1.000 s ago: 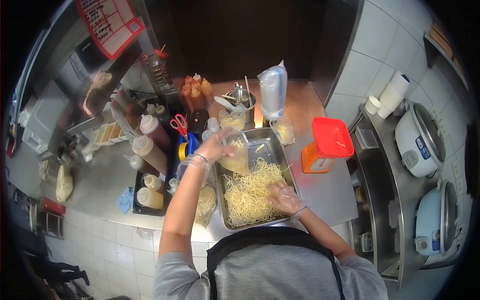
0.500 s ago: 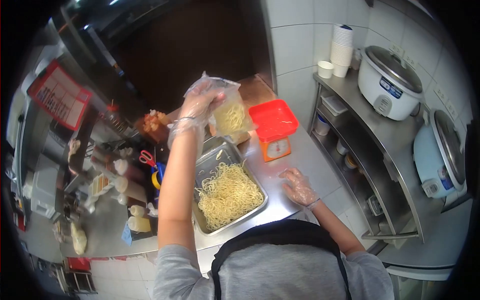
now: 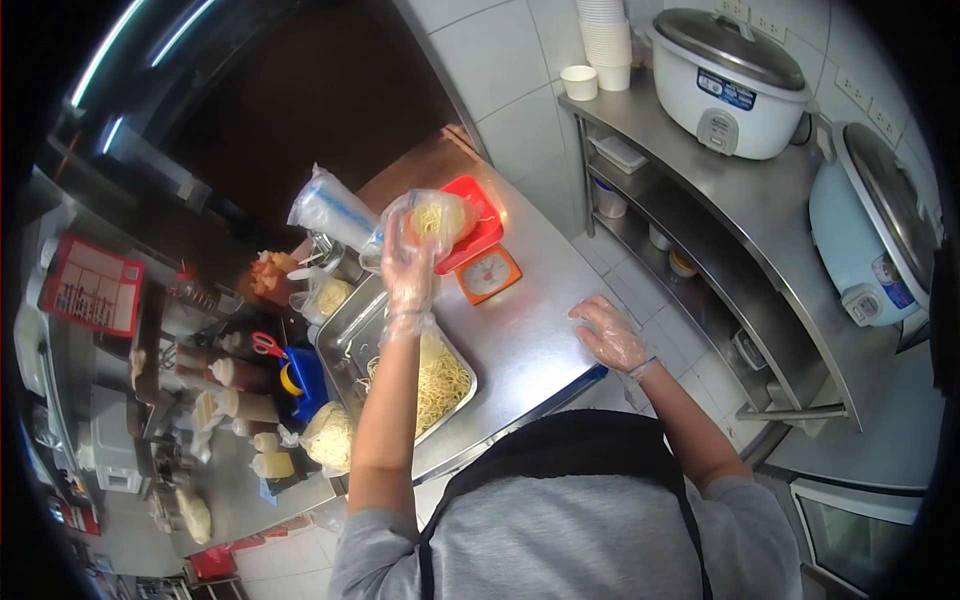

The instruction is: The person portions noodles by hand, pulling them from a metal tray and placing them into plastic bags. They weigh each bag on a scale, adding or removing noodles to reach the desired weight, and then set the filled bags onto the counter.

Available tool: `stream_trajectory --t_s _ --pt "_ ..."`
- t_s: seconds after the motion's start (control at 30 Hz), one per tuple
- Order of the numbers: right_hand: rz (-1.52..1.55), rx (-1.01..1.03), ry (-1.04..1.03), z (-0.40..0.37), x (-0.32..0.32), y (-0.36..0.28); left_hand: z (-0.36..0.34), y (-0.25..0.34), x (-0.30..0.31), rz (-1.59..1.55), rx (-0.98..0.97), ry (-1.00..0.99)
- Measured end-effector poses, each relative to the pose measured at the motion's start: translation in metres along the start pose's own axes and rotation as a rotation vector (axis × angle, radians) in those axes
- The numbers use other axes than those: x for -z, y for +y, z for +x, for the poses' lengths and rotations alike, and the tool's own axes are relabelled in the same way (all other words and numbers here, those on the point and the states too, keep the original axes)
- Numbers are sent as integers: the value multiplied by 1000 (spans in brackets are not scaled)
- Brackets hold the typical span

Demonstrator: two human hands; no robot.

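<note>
My left hand, in a clear plastic glove, is closed on a clear plastic bag of noodles. The bag overlaps the red pan of an orange dial scale. Under my left forearm lies a metal tray holding loose yellow noodles, partly hidden by the arm. My right hand, gloved too, is over the right side of the steel counter; its fingers are loosely bent and apart, with nothing in them.
Bagged noodles lie left of the tray. Behind it are a stack of clear plastic bags and another filled bag. Red-handled scissors and sauce bottles stand left. A shelf at right bears paper cups and rice cookers.
My left hand has brought the noodle bag from beside the scale to over its red pan. My right hand stays empty at the counter's right side. The camera view has shifted.
</note>
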State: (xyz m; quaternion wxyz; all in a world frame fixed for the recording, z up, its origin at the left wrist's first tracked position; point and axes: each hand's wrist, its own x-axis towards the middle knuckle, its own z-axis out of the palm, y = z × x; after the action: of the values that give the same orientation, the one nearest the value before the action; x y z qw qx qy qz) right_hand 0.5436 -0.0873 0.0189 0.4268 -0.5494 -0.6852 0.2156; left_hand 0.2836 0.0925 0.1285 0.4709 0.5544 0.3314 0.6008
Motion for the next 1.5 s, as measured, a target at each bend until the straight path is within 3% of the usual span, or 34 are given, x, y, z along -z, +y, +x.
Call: stream_trajectory --t_s 0.23,0.33,0.47,0.57,0.7,0.77,0.83,0.9,1.03,1.17,1.27,1.37,1.4,1.47,1.5 --pt "102 6 -67 1 2 25 -79 32 26 232 367 -79" --pt "121 -2 -78 2 3 31 -102 39 44 339 315 -155" --pt "102 -8 -97 5 5 34 -113 50 51 310 327 -65" --pt "87 7 -133 9 6 31 -97 35 68 544 13 -183" --pt "189 37 -187 21 -3 13 -55 68 12 1152 -292 -291" --pt "186 90 -244 31 -9 -3 -24 50 18 1226 -205 -379" --pt "187 190 -272 41 -26 -12 9 45 12 1257 -331 -423" --pt "170 284 -314 57 -38 -28 47 45 18 1116 -335 -399" --pt "249 584 -24 121 -22 -108 79 88 24 834 -146 -403" --pt "280 824 281 190 -9 -205 68 148 50 817 -135 -378" --pt "95 874 51 228 -28 -256 43 183 84 739 35 -439" --pt "-483 510 -508 238 -73 -293 14 179 124 775 21 -403" --pt "-573 500 -606 237 -95 -299 5 170 136 827 46 -431" --pt "-625 539 -720 236 -164 -277 -12 151 160 933 92 -491" --pt "-583 587 -735 236 -204 -252 -23 141 170 870 207 -469"
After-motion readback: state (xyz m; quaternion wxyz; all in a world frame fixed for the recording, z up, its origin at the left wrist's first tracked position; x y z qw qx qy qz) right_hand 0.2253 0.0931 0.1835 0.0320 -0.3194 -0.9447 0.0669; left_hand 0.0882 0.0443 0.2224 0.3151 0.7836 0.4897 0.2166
